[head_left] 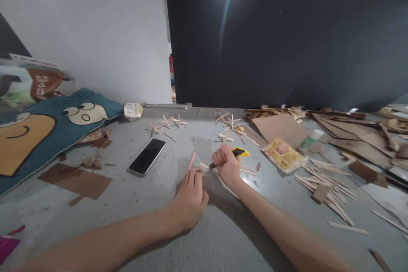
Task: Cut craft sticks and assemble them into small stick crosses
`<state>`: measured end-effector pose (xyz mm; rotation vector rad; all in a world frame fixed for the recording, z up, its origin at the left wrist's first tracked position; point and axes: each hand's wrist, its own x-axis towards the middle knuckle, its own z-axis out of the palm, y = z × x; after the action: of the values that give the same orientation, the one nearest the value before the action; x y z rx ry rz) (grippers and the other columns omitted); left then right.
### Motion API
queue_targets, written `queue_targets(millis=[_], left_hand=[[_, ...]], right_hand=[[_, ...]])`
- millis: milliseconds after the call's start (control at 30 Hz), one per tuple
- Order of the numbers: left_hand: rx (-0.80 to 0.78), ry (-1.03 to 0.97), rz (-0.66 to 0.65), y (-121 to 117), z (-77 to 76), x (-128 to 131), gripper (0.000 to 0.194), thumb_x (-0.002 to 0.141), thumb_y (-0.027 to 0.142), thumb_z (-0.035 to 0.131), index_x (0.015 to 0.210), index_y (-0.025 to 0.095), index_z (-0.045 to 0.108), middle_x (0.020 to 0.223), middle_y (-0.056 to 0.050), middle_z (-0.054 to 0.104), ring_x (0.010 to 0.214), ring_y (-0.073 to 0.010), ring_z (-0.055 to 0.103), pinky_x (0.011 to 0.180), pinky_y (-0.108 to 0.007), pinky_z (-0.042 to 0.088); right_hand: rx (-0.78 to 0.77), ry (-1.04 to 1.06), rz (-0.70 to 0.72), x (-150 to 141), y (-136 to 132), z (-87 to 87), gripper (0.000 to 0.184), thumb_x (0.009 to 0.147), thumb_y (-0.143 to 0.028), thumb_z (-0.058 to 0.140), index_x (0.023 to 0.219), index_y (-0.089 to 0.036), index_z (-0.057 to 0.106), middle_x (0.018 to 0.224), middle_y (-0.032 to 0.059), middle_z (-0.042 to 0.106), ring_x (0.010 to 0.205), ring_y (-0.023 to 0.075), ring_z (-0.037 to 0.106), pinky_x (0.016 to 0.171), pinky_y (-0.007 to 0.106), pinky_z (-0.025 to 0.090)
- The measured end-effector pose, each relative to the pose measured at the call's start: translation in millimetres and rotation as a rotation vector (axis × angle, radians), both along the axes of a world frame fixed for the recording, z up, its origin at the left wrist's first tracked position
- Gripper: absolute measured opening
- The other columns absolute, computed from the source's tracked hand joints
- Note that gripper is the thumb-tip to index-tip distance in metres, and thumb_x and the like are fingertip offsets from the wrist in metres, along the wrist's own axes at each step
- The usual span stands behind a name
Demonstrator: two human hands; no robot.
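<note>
My right hand (227,165) is closed around a yellow-and-black utility knife (240,152), its dark tip end pointing left and down at the table. Just left of that tip, my left hand (192,195) rests low on the table with its fingers curled. A thin red-and-white striped stick (191,159) sticks out beyond the left fingertips; its near end is hidden under them. Between the two hands lies a pale wooden stick (204,165), partly covered. Small crossed wooden-stick pieces (166,121) stand farther back.
A phone (147,157) lies to the left, near cut brown cardboard (76,179) and a blue cartoon cushion (60,129). On the right are loose craft sticks (331,191), a yellow packet (282,156), a glue stick (311,139) and cardboard sheets (279,129). A dark panel (287,46) stands behind.
</note>
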<state>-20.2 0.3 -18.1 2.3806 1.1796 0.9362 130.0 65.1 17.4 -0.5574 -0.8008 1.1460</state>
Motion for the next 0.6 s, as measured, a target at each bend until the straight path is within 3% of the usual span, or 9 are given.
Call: queue_targets(millis=[133,233,333,433,600], left_hand=[[-0.225,-0.29,0.07,6.9,-2.9,-3.8,0.039,0.092,0.011,0.048,0.13,0.017,0.046,0.124,-0.015,0.06,0.114,-0.0251,0.063,0.103,-0.048,0.051],[-0.462,-0.531,0.001,14.0,-6.3,-2.7,0.05,0.096,0.022,0.052,0.144,0.018,0.039,0.118,-0.013,0.067,0.085,-0.0188,0.069,0.087,-0.04,0.056],[-0.749,-0.75,-0.098,20.6,-5.5,5.5,0.07,0.094,0.035,0.064,0.154,0.018,0.031,0.111,-0.013,0.073,0.076,-0.02,0.073,0.078,-0.039,0.058],[-0.963,-0.95,-0.127,25.4,6.5,17.1,0.096,0.083,0.034,0.079,0.158,0.019,0.021,0.104,-0.011,0.077,0.081,-0.0243,0.076,0.082,-0.041,0.057],[-1.0,-1.127,-0.212,24.3,39.5,28.9,0.07,0.072,0.016,0.075,0.137,0.021,0.049,0.093,-0.005,0.077,0.095,-0.0233,0.075,0.1,-0.042,0.051]], right_hand=[[0.026,0.026,-0.002,2.7,-2.4,9.7,0.067,0.085,-0.046,0.073,0.049,-0.023,0.02,0.042,-0.0108,0.016,0.038,0.0061,0.011,0.04,0.025,0.017],[0.083,0.054,0.015,3.5,-7.0,18.2,0.065,0.086,-0.041,0.071,0.049,-0.023,0.021,0.043,-0.0108,0.016,0.04,0.0068,0.009,0.04,0.026,0.016],[0.135,0.079,0.045,4.1,-12.8,28.7,0.063,0.09,-0.037,0.067,0.05,-0.023,0.022,0.043,-0.0104,0.015,0.041,0.0074,0.008,0.041,0.026,0.016],[0.181,0.098,0.068,4.5,-18.4,38.7,0.062,0.091,-0.036,0.066,0.049,-0.022,0.022,0.043,-0.01,0.016,0.041,0.0074,0.009,0.041,0.027,0.016],[0.216,0.085,0.062,4.7,-23.7,43.5,0.063,0.092,-0.038,0.068,0.049,-0.022,0.024,0.043,-0.0096,0.018,0.04,0.0072,0.01,0.041,0.027,0.016]])
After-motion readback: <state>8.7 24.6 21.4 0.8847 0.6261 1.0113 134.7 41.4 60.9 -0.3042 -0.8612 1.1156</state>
